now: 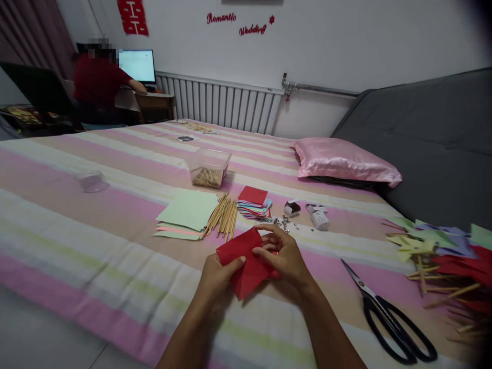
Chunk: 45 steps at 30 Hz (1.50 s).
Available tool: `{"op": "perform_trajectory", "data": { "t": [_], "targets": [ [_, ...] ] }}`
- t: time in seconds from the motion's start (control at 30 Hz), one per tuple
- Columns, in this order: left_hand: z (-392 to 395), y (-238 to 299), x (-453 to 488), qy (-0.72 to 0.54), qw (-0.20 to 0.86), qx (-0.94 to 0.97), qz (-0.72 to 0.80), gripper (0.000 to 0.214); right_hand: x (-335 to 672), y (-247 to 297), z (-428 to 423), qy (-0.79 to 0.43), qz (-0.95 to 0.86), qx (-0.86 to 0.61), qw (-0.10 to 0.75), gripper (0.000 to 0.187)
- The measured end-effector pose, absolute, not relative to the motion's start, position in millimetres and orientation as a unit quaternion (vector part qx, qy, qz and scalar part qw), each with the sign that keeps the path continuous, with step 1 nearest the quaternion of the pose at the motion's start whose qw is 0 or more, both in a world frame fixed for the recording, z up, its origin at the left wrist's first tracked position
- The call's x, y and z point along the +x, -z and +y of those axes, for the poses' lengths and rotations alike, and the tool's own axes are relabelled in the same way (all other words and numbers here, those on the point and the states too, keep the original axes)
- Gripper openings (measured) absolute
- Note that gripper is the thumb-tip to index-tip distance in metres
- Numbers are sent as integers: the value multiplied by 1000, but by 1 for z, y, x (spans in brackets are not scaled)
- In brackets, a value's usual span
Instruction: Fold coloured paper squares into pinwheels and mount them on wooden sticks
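Observation:
A red paper square (246, 266), partly cut or folded into flaps, is held between both hands above the striped bed. My left hand (221, 271) pinches its left side, thumb on top. On the right side, my right hand (282, 256) grips the paper with bent fingers, and its thumb presses on the surface. Just beyond the hands lie thin wooden sticks (226, 215), a stack of small coloured papers (253, 200) topped with red, and scattered small silvery pins (283, 222). Large pale green sheets (188, 210) lie left of the sticks.
Black-handled scissors (384, 312) lie at right, near paper pinwheels on sticks (446, 256). Farther back are a clear box (209, 169) of sticks, two small boxes (319, 218), a clear lid (92, 182) and a pink pillow (342, 159). A person (100, 77) sits at a desk.

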<state>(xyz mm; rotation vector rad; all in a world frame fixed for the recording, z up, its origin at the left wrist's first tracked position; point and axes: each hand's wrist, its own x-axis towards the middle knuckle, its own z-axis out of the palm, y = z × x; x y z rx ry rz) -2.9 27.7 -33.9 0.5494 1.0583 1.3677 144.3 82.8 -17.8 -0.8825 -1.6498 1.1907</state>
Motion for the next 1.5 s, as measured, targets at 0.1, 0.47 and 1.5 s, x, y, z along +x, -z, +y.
{"op": "perform_trajectory", "data": {
  "t": [0.1, 0.47, 1.5],
  "targets": [
    [27, 29, -2, -605, 619, 217, 451, 30, 141, 18, 82, -497, -642, -363, 457, 49],
    [28, 26, -16, -698, 563, 115, 428, 25, 148, 11, 71, -373, -755, -343, 417, 17],
    [23, 21, -2, -671, 595, 137, 420, 28, 119, 26, 65, -489, -649, -394, 429, 24]
  ]
}}
